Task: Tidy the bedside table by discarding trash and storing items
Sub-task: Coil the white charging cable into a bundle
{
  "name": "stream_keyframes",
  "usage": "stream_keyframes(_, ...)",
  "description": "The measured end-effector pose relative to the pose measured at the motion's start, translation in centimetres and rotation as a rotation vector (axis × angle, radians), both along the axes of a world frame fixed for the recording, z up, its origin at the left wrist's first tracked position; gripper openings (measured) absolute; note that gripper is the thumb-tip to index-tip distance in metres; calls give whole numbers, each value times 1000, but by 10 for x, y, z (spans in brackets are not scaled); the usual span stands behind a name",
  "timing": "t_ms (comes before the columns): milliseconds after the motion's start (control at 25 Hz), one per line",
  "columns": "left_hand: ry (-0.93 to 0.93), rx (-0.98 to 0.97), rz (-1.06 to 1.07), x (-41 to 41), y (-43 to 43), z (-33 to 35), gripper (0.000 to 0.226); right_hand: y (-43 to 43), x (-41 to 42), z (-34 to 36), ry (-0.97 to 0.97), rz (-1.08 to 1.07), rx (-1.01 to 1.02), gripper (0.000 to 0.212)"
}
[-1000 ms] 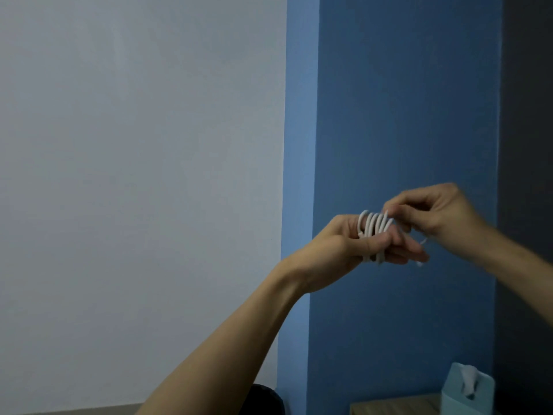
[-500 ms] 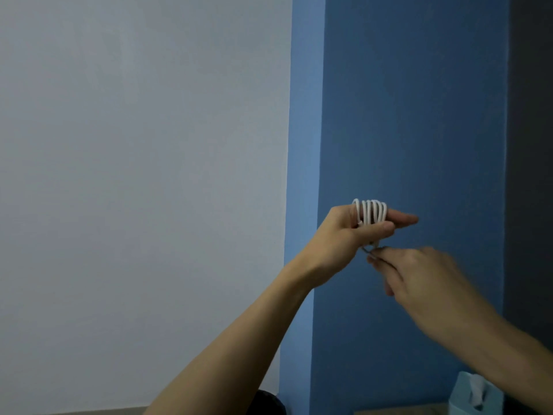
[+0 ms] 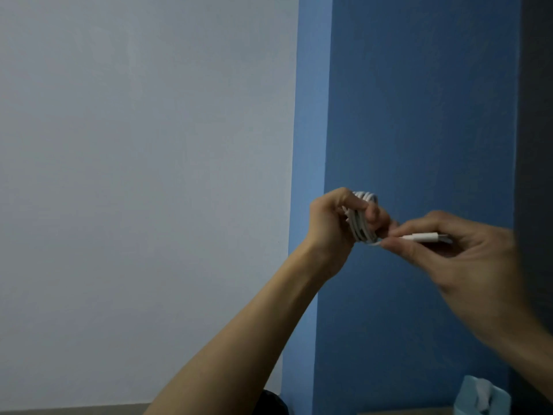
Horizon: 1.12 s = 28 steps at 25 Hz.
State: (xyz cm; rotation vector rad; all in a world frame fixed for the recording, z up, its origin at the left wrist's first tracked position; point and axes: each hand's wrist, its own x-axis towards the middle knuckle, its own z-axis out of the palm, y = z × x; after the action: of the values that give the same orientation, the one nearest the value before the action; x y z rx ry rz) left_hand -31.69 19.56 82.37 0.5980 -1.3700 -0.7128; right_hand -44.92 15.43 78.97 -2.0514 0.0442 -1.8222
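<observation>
A white charging cable (image 3: 360,224) is coiled in several loops, held up in the air in front of the blue wall. My left hand (image 3: 332,223) grips the coil, fingers curled round it. My right hand (image 3: 457,253) pinches the cable's free end, and the white plug (image 3: 428,236) lies between its thumb and fingers, just right of the coil. The bedside table top shows only as a thin strip (image 3: 404,411) at the bottom edge.
A light blue tissue box (image 3: 481,396) with a white tissue sticking out stands at the bottom right. A dark round object (image 3: 273,402) shows at the bottom edge beside my left forearm. White wall on the left, blue wall on the right.
My right hand has moved from below the coil up to its right side, drawing the plug end out. My left fingers have curled round the coil.
</observation>
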Motion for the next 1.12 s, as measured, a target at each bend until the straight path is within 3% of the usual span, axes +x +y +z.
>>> stream_keyframes(240, 152, -13, -47, -10, 8, 7, 19, -4, 12, -1, 47, 425, 181, 43)
stream_keyframes(320, 278, -1, -76, -5, 11, 9, 20, -9, 8, 4, 0, 436, 211, 41)
stream_keyframes(400, 326, 24, -63, 1, 10, 7, 20, -15, 2, 14, -7, 305, 127, 41)
stream_keyframes(560, 231, 60, -4, -6, 6, 1, 21, -13, 2, 23, 157, 63, -56, 32)
stream_keyframes(680, 158, 72, -20, -9, 2, 1, 22, -11, 7, 19, 127, 33, -72, 16)
stream_keyframes(800, 41, 86, -107, -11, 2, 1, 24, -19, 7, 22, 169, 39, -30, 33)
stream_keyframes(920, -77, 144, -239, -13, 8, 2, 33, -25, 3, 32, 384, 258, 2, 56)
stream_keyframes(1040, -209, 173, -291, -9, 10, 3, 50, -28, -3, 36, 443, 193, -83, 58)
stream_keyframes(1120, -218, 220, -290, -4, 8, 1, 60, -28, -5, 34, 435, 124, -142, 47)
